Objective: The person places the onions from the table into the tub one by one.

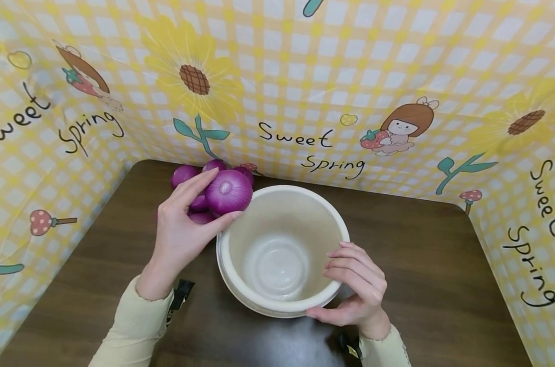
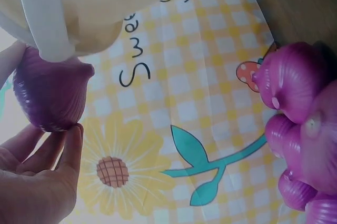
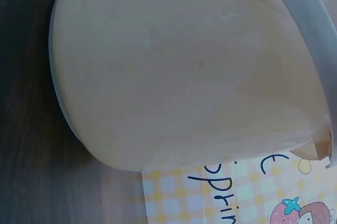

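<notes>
My left hand (image 1: 178, 232) holds a purple onion (image 1: 229, 192) between its thumb and fingers, at the upper left edge of a cream pot (image 1: 284, 307). In the left wrist view the same onion (image 2: 52, 92) shows its pointed end, with part of the pot's rim (image 2: 42, 13) in front of it. My right hand (image 1: 360, 288) grips the pot's right rim, its fingers over the inside and its thumb on the outside. No onion shows inside the pot. The right wrist view is filled mostly by the pot's outer wall (image 3: 184, 76); the right hand is out of that view.
Several more purple onions (image 1: 184, 176) lie clustered behind the left hand, left of the pot, and also show in the left wrist view (image 2: 295, 81). Everything stands on a dark wooden table (image 1: 405, 244). A yellow checked cloth (image 1: 277, 86) with printed flowers surrounds it.
</notes>
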{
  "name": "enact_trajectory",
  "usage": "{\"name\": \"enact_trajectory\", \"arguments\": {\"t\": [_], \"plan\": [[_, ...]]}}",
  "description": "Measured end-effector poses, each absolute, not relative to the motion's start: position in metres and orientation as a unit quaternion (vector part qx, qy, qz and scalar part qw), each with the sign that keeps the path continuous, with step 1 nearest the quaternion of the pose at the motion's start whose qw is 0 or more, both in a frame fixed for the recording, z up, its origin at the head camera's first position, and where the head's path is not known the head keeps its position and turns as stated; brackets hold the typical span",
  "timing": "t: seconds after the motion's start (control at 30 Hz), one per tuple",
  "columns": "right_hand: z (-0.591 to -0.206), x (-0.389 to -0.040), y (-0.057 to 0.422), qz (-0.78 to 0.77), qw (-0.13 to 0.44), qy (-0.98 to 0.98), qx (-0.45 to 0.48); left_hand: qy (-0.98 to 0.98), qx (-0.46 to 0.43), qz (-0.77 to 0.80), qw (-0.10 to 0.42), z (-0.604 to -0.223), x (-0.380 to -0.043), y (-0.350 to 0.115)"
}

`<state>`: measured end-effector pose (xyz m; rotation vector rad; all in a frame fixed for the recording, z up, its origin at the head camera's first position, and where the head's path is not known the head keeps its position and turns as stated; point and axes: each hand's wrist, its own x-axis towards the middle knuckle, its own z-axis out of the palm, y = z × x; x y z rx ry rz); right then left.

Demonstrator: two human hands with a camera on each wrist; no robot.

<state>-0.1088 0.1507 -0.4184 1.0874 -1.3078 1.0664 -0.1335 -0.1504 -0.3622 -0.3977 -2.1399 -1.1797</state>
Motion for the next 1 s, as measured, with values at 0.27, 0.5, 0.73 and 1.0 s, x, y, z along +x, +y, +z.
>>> {"name": "enact_trajectory", "arguments": {"t": [0.27, 0.5, 0.73, 1.0], "plan": [[-0.4159, -0.1082, 0.1493, 0.457, 0.53, -0.549, 0.457, -0.819, -0.189, -0.454, 0.295, -0.3586, -0.1337, -0.1451], [-0.4148, -0.1061, 0.1501, 0.462, 0.518, -0.559, 0.453, -0.83, -0.219, -0.435, 0.27, -0.3586, -0.134, -0.1424], [-0.4138, -0.1048, 0.1519, 0.469, 0.499, -0.57, 0.453, -0.828, -0.228, -0.435, 0.27, -0.3568, -0.1341, -0.1431], [-0.411, -0.1009, 0.154, 0.479, 0.484, -0.579, 0.448, -0.831, -0.214, -0.436, 0.271, -0.355, -0.1332, -0.1446]]}}
